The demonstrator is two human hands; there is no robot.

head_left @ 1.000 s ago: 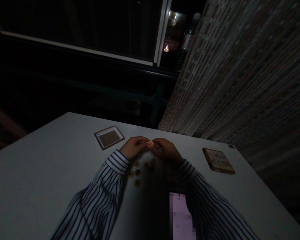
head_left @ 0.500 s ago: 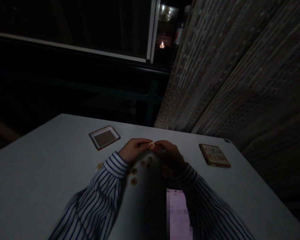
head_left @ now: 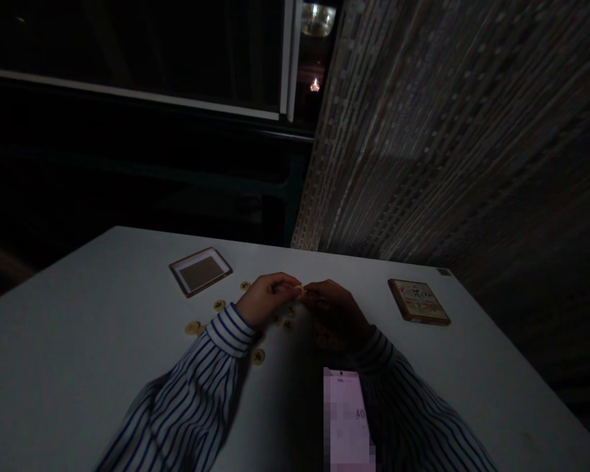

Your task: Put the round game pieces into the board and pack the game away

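Head view: one round piece between my left hand and my right hand

I judge that the step in hand is the handling of this single piece. The next move, I think, calls for a light and steady pinch, because the piece is small. Fingers of both my hands are clamped on it: the left ones at its left side, the right ones at its right side. I hold it above the table, and several loose pieces lie there, apart from my fingertips.
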